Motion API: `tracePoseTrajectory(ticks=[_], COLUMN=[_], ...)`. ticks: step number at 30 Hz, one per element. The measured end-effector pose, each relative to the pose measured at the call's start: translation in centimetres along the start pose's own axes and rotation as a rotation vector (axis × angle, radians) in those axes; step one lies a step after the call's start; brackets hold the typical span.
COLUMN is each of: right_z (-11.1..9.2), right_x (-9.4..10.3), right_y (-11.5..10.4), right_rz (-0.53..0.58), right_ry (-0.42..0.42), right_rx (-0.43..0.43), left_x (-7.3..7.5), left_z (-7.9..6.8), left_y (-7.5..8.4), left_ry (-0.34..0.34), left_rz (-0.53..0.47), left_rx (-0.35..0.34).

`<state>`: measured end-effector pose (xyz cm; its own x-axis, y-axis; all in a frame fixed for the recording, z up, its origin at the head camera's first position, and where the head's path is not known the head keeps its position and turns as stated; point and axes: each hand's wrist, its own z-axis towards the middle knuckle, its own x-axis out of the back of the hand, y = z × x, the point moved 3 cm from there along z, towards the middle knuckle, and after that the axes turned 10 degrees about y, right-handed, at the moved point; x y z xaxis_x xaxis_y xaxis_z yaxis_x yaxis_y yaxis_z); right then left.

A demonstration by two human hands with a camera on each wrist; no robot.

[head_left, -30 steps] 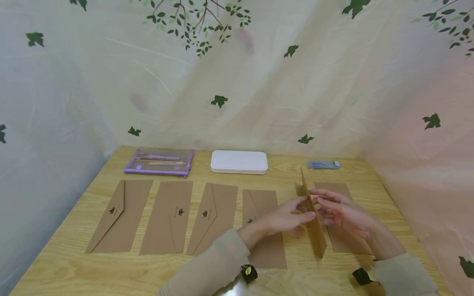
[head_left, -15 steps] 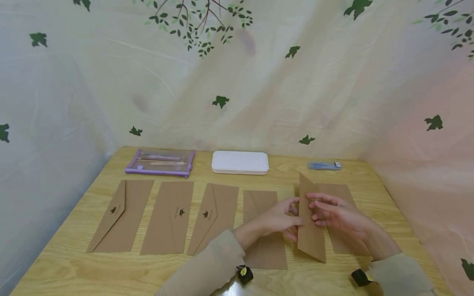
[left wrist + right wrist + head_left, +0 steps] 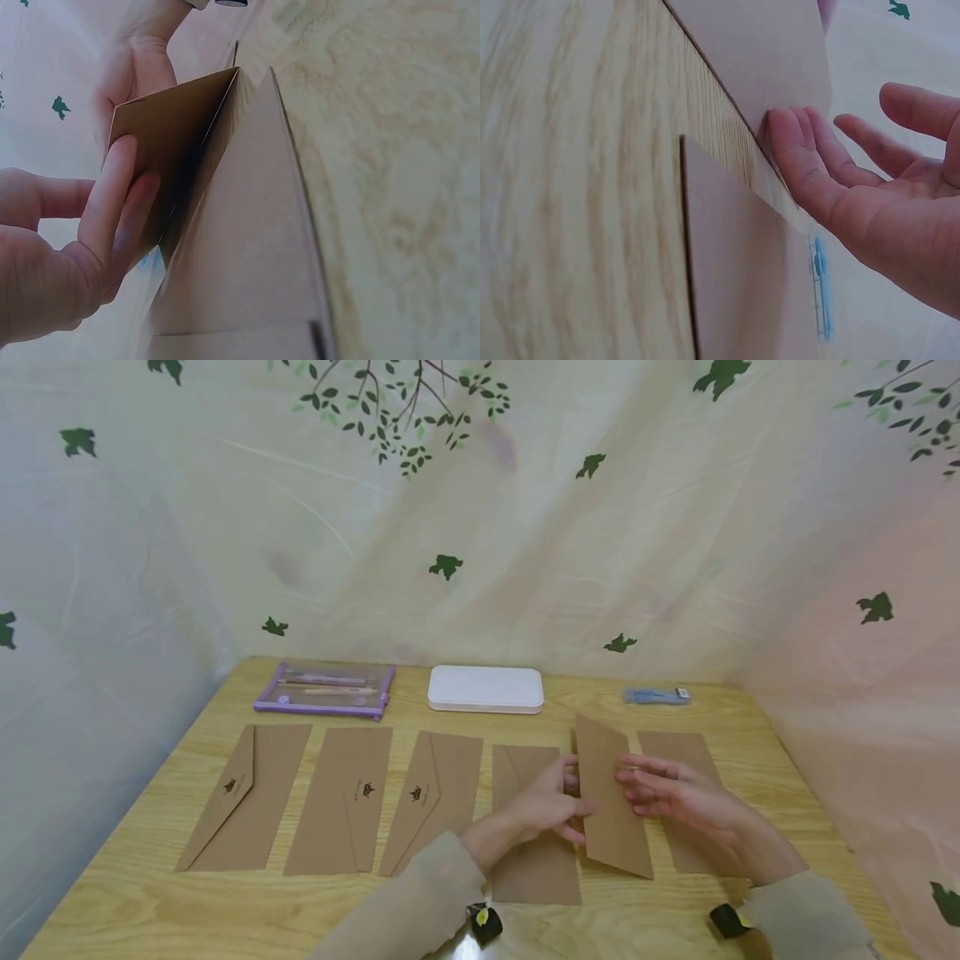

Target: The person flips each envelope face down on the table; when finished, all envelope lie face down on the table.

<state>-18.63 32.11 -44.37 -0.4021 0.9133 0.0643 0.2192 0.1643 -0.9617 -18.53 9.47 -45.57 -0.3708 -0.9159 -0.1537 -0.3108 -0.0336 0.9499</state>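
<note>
A brown kraft paper envelope (image 3: 613, 802) is tilted up off the table, its plain face toward me. My left hand (image 3: 542, 803) pinches its left edge, thumb on the near face and fingers behind it. The left wrist view shows those fingers (image 3: 112, 196) lying against the envelope (image 3: 174, 112). At the right edge, my right hand (image 3: 693, 797) touches the paper with loosely extended fingers, thumb apart in the right wrist view. A flat envelope (image 3: 536, 868) lies partly under my left hand and wrist. Another envelope (image 3: 686, 760) lies partly hidden by my right hand.
Toward the left lie three envelopes in a row, the leftmost envelope (image 3: 270, 802) with its flap showing. Behind them are a purple-edged pencil pouch (image 3: 324, 690), a white case (image 3: 485, 687) and a small blue packet (image 3: 657, 695). A printed curtain borders the table.
The held envelope has turned from edge-on to show its broad face, leaned back and shifted left. My left hand moved left with it; my right hand stays at its right side.
</note>
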Motion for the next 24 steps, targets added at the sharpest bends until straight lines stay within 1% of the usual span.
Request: tracePoseTrajectory(ticks=[7, 11, 20, 24], right_z=[-0.2, -0.5, -1.1, -1.1], right_x=[0.3, 0.6, 1.3, 1.5], right_y=[0.2, 0.4, 0.7, 1.0], right_rz=[-0.023, -0.021, -0.017, -0.009], right_ry=[0.002, 0.001, 0.010, 0.008], right_rx=[0.011, 0.022, 0.023, 0.008], left_x=[0.1, 0.1, -0.1, 0.0], left_z=[-0.2, -0.3, -1.0, -1.6], left_y=[-0.4, -0.6, -0.6, -0.7], left_ry=[0.024, 0.019, -0.034, -0.050], left_rz=[-0.004, -0.003, 0.040, 0.090], left_rx=[0.005, 0.011, -0.007, -0.002])
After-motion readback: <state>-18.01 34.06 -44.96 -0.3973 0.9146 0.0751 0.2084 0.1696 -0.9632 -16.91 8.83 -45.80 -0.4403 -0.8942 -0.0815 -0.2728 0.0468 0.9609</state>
